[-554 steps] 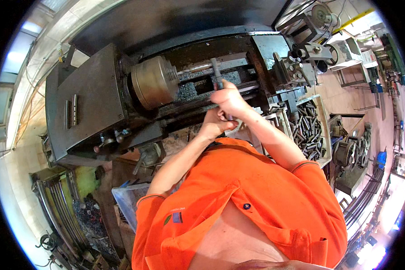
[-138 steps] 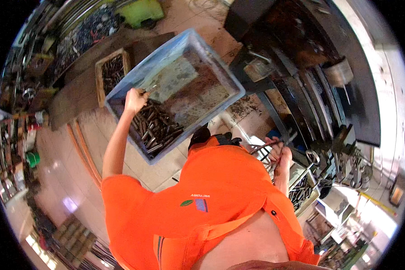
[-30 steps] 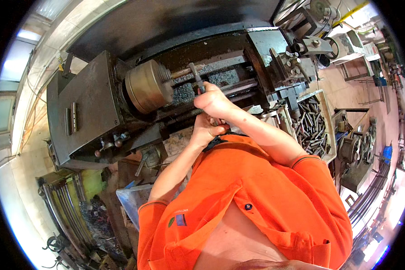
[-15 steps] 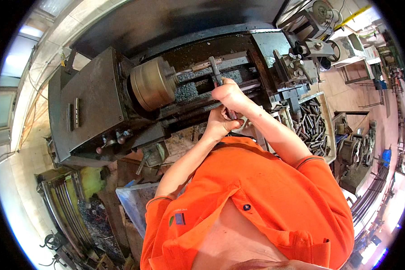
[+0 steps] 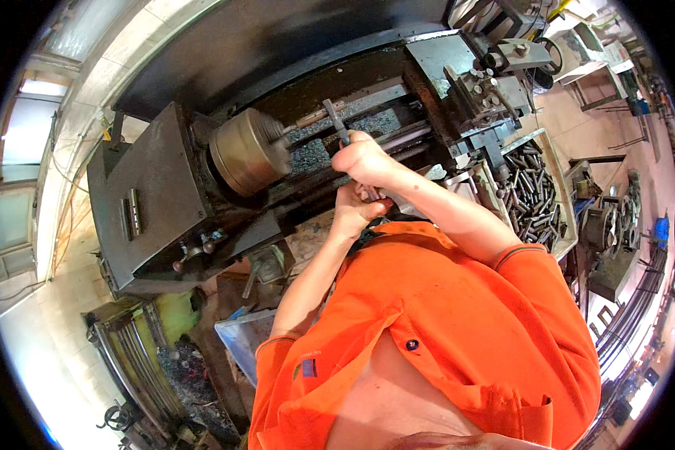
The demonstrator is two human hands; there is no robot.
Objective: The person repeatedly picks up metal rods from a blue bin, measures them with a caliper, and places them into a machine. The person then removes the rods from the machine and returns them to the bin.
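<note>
My right hand [image 5: 361, 159] is closed around a long, flat grey metal bar-shaped tool [image 5: 335, 118]. The tool's far end crosses a thin brownish rod [image 5: 322, 114] in front of the lathe chuck [image 5: 249, 151]; whether they touch I cannot tell. The chuck's jaw side is smeared, as if spinning. Nearer my body, my left hand [image 5: 352, 212] has its fingers curled round the tool's near end, just below the right hand. My palms and fingers hide most of that end.
Metal chips [image 5: 311, 156] lie on the lathe bed below the rod. The headstock [image 5: 144, 195] stands left, the tool post [image 5: 487, 90] right. A tray [image 5: 568, 214] full of short metal pins is beside my right forearm. Control levers [image 5: 195, 251] stick out at front left.
The view has turned and shifted slightly, so the machine sits tilted differently. Both hands keep their grip on the tool, which still crosses the rod.
</note>
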